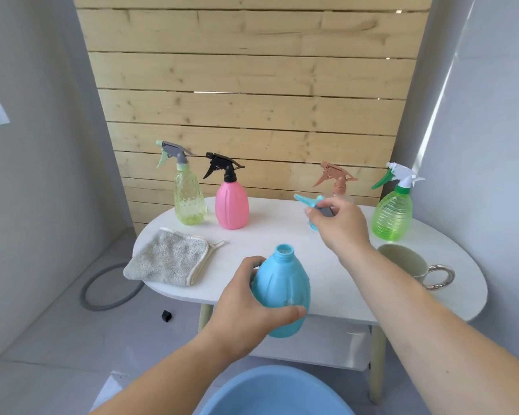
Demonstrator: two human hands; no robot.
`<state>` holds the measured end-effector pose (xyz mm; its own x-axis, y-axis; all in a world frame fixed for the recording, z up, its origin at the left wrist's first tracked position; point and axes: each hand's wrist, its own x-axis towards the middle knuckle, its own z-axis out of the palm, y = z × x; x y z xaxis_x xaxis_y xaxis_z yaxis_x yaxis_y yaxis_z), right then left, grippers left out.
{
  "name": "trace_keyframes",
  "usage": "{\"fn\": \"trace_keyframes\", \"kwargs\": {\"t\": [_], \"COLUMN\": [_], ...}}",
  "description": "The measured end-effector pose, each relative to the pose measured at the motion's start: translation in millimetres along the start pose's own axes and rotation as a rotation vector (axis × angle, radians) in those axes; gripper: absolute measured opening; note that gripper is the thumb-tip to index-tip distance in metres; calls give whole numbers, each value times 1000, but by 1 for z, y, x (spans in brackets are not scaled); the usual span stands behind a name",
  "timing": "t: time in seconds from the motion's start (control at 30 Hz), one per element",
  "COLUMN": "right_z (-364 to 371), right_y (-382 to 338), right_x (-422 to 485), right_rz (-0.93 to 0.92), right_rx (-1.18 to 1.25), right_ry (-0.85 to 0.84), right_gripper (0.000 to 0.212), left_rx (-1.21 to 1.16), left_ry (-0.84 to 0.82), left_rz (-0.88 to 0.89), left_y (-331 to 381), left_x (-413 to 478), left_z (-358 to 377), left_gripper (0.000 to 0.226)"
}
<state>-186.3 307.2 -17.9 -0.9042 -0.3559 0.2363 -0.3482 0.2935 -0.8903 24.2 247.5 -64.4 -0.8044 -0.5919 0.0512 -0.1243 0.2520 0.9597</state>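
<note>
The uncapped, ribbed light-blue bottle [282,292] is opaque, so its contents stay hidden. The left hand [246,307] grips it over the table's [282,232] near edge, and the right hand [339,223] pinches the spray head [307,200].

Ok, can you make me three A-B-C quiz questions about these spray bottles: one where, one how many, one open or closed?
1. Where on the table is the grey cloth? A left side B middle C right side
2. How many bottles have sprayers on? A two B four C six
3. The blue bottle has a neck that is: A capped B open C corked
Answers: A, it lies at the left end. B, yellow, pink, brown-topped, green. B, the right hand holds its sprayer off.
</note>
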Motion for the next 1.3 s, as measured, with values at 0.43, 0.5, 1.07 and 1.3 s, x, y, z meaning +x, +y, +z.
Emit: {"fn": "trace_keyframes", "kwargs": {"t": [0.43,0.5,1.07,1.3], "right_z": [-52,-55,-32,-10], "right_y": [-37,-39,-42,-29], "right_x": [5,2,-21,-26], "right_rz": [-314,-355,-758,-634], "right_rx": [-49,-74,-172,-208], "right_ry": [179,218,14,-253], "right_gripper": [29,34,59,73], "left_rx": [-43,-29,10,-37], "left_ry": [112,100,77,107], "left_rz": [20,25,21,20], "left_y": [9,9,2,-2], "left_x": [27,28,43,57], "left_z": [9,13,34,34], "left_gripper": [68,69,72,73]}}
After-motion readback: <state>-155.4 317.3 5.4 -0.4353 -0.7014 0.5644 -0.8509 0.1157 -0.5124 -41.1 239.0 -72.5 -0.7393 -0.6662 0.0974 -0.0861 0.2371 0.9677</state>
